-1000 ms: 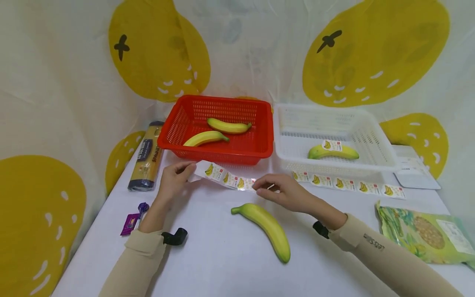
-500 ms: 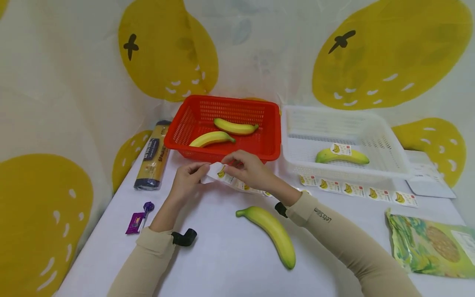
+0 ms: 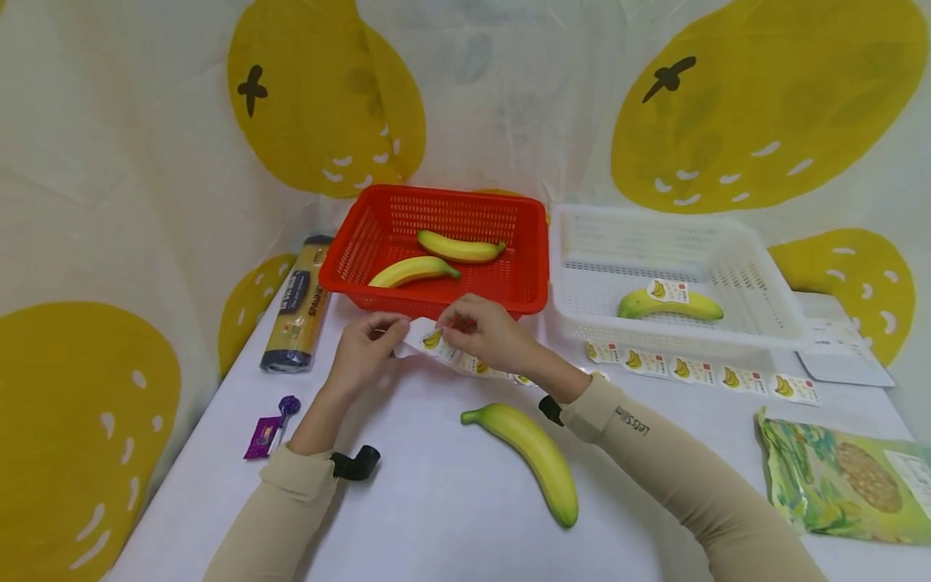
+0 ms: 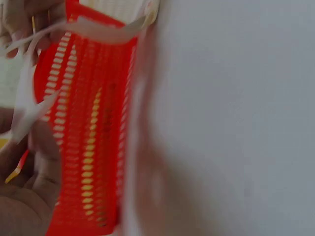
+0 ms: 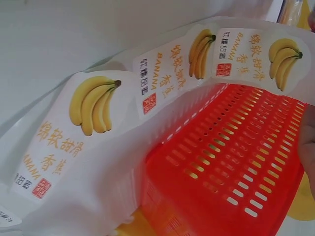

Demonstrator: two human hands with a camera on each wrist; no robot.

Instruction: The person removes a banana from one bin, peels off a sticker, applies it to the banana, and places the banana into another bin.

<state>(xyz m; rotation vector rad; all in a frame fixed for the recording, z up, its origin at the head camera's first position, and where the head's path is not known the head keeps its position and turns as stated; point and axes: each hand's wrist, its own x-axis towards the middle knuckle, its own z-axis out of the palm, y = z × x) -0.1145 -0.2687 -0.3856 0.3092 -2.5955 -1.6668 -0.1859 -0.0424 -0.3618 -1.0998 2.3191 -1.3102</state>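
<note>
A strip of banana stickers (image 3: 465, 360) runs across the white table in front of the red basket (image 3: 527, 267). My left hand (image 3: 371, 343) pinches the strip's left end (image 3: 407, 346). My right hand (image 3: 483, 331) pinches the end sticker (image 3: 434, 338) right beside it. The right wrist view shows the stickers (image 5: 93, 110) close up, with the red basket (image 5: 236, 167) behind them. A bare green-yellow banana (image 3: 531, 457) lies on the table just below my hands. In the left wrist view the strip (image 4: 29, 98) is blurred against the red basket (image 4: 93, 132).
Two bananas (image 3: 436, 259) lie in the red basket. The white basket (image 3: 756, 299) holds a stickered banana (image 3: 669, 303), and the strip's far part (image 3: 698, 372) lies before it. A black and yellow roll (image 3: 298, 307), a purple wrapper (image 3: 265, 428) and a green packet (image 3: 844, 477) lie around.
My right hand has moved left along the strip, from its middle to the end sticker beside my left hand. The head view has shifted slightly.
</note>
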